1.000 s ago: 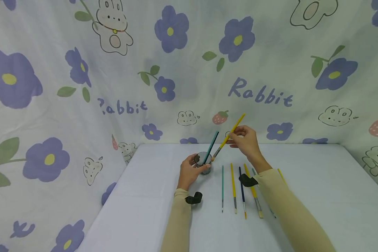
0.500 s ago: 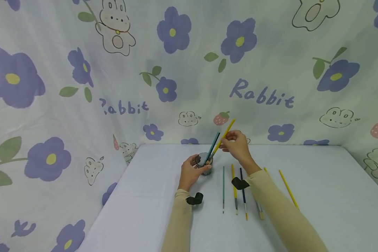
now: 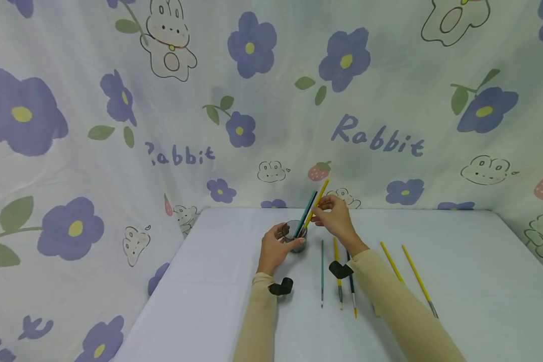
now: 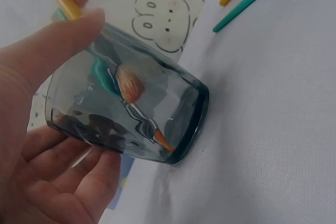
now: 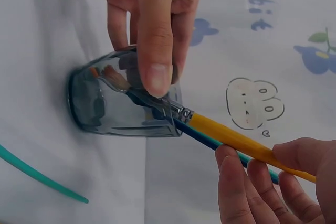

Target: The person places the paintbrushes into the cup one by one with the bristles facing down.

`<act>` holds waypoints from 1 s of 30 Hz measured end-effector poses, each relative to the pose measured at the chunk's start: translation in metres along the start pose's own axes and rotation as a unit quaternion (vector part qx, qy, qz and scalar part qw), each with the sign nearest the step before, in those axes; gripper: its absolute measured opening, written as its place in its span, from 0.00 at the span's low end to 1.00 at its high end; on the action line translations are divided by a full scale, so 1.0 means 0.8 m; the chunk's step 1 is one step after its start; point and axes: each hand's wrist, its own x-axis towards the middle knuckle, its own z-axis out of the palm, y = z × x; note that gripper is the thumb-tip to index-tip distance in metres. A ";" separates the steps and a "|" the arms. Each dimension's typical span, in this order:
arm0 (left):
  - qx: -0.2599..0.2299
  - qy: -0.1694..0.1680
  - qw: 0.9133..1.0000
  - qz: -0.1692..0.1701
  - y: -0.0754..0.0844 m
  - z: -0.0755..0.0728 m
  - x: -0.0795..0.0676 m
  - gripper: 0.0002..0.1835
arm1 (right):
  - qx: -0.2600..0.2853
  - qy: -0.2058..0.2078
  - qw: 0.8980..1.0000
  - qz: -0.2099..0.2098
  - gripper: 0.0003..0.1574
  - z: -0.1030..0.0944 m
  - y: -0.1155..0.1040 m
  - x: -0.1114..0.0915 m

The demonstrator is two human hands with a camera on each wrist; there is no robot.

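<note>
My left hand (image 3: 273,250) grips a clear bluish glass cup (image 4: 157,66) standing on the table, thumb on the near side and fingers behind it. Inside lean a teal paintbrush (image 3: 308,207) and a dark blue paintbrush (image 5: 207,141); an orange bristle tip (image 4: 164,141) reaches down near the base. My right hand (image 3: 334,216) pinches a yellow paintbrush (image 5: 231,137) by its handle between thumb and fingers. Its metal ferrule crosses the cup's rim, and the tan bristles (image 4: 130,83) are within the glass, partway down.
Several paintbrushes lie in a row on the white table to the cup's right: teal (image 3: 322,271), yellow (image 3: 337,261), dark blue (image 3: 352,291), and more yellow ones (image 3: 418,276) beyond my right forearm, which hides part of the row. A flower-and-rabbit curtain (image 3: 280,100) hangs behind.
My right hand has moved left and down with the yellow paintbrush, bringing its bristles from beside the rim into the cup. The left hand keeps its hold on the cup.
</note>
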 end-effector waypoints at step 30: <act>0.006 0.006 1.000 -0.003 -0.001 0.001 0.001 0.44 | -0.012 -0.007 1.000 -0.012 0.19 -0.009 0.005 -0.013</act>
